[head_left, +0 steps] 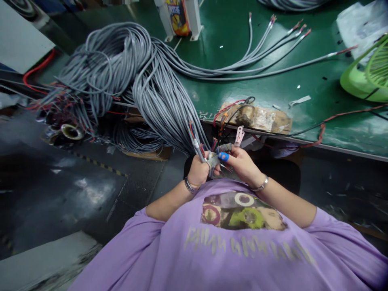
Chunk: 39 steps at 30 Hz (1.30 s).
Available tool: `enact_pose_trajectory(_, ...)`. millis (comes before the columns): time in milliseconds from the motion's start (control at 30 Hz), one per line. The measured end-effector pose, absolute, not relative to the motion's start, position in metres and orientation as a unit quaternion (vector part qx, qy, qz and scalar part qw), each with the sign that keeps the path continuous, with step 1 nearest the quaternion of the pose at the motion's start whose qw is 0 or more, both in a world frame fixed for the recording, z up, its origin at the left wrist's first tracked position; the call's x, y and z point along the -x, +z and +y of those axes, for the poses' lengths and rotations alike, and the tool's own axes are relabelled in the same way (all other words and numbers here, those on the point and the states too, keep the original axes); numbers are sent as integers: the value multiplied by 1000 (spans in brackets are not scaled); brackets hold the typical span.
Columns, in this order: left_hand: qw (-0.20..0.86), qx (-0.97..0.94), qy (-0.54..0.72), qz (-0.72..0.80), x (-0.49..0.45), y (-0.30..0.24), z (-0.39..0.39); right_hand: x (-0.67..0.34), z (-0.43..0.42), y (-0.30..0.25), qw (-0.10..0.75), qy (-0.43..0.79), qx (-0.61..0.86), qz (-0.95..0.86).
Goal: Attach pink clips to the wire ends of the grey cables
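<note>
My left hand is closed around the end of a grey cable whose stripped coloured wires stick up above my fist. My right hand is close beside it, fingers pinched on the thin coloured wire ends; one fingertip wears a blue finger cover. A small pink-white clip-like piece shows just above my right hand. The cable runs up into a big bundle of grey cables draped over the edge of the green workbench.
Coiled grey cables pile up at the left. More cables with stripped ends fan across the bench. A green plastic basket sits at the right, a taped brown patch at the bench edge, a tape roll lower left.
</note>
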<state>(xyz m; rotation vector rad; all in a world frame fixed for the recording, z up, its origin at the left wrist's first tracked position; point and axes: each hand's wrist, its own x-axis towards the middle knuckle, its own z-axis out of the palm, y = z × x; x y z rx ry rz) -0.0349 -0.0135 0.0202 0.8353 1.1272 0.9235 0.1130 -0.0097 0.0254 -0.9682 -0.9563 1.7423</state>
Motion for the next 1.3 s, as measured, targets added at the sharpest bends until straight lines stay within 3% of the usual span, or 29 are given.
enact_pose_trajectory(400, 650, -375, 434, 499, 31, 16, -14, -111, -12, 9, 507, 666, 441, -323)
enact_pose_trajectory(867, 647, -351, 442, 512, 30, 22, -13, -123, -15, 11, 459, 703, 436, -323)
enact_pose_trajectory(1300, 639, -403, 390, 526, 28, 21, -15, -115, -11, 13, 475, 703, 420, -322)
